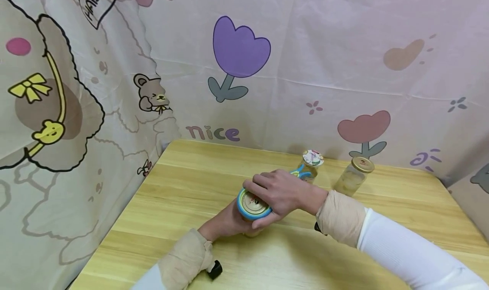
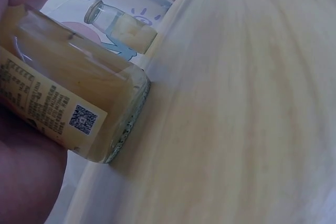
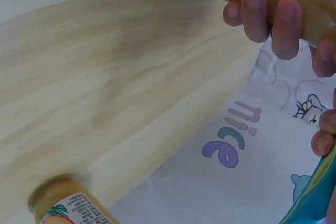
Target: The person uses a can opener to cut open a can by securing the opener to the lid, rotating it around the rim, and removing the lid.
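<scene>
A glass jar (image 2: 58,82) with amber contents and a printed label stands on the table, and my left hand (image 1: 231,220) grips its side. In the right wrist view, the left fingers (image 3: 287,22) curl round the glass. A blue and yellow-green jar opener (image 1: 241,209) rings the jar's gold lid (image 1: 254,203). My right hand (image 1: 279,192) lies over the opener, fingers bent across its top and thumb at its near side. Blue-and-yellow handle ends (image 1: 303,174) show beyond the right hand. The right palm is hidden.
Behind the right hand stands a jar with a patterned white lid (image 1: 313,157). Farther right is a gold-lidded jar (image 1: 350,177) holding pale pieces. The wooden table (image 1: 183,175) meets a printed cloth (image 1: 298,69) at its back and left.
</scene>
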`<state>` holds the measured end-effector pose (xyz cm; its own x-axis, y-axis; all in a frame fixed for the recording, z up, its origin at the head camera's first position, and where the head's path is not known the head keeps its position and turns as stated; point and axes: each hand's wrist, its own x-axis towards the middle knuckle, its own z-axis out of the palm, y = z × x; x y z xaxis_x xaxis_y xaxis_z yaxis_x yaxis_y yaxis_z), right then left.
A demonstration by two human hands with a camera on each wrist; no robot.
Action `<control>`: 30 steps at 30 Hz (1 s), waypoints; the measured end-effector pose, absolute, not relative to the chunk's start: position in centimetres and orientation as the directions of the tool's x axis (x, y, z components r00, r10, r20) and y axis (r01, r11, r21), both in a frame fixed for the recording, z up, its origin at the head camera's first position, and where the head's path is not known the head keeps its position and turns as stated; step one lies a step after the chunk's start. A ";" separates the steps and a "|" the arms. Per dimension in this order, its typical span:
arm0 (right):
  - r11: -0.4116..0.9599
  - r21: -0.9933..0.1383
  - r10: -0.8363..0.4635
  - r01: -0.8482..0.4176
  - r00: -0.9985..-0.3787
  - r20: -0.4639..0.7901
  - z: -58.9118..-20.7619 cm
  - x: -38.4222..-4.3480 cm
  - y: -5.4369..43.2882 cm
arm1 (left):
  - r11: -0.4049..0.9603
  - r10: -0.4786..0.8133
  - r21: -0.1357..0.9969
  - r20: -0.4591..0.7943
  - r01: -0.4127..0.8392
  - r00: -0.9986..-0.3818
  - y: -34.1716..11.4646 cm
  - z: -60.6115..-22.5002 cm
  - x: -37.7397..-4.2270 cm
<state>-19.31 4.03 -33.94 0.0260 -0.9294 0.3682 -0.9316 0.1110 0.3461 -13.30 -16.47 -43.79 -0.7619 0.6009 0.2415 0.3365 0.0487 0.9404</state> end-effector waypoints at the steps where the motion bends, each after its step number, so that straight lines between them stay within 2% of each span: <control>1: 0.101 0.347 -0.928 -0.932 0.037 0.370 -33.9 -19.4 4.0 | 0.052 0.599 0.941 0.238 0.334 -0.764 -16.5 -43.8 -13.3; 12: 0.032 0.335 -0.928 -0.942 0.097 0.361 -33.9 -20.1 3.8 | 0.031 0.600 0.944 0.246 0.329 -0.761 -16.5 -43.9 -13.4; 19: -0.013 0.395 -0.937 -0.918 0.149 0.315 -33.1 -20.4 3.7 | 0.043 0.596 0.944 0.238 0.327 -0.767 -16.3 -43.9 -13.5; 30: -0.034 0.458 -0.955 -0.888 0.163 0.247 -31.8 -20.0 3.3 | 0.051 0.587 0.939 0.247 0.339 -0.771 -16.3 -43.8 -13.5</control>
<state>-20.03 3.35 -31.84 0.1633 -0.9552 0.2468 -0.8884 -0.0336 0.4579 -13.48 -16.29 -43.84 -0.7710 0.5872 0.2465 0.3394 0.0513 0.9392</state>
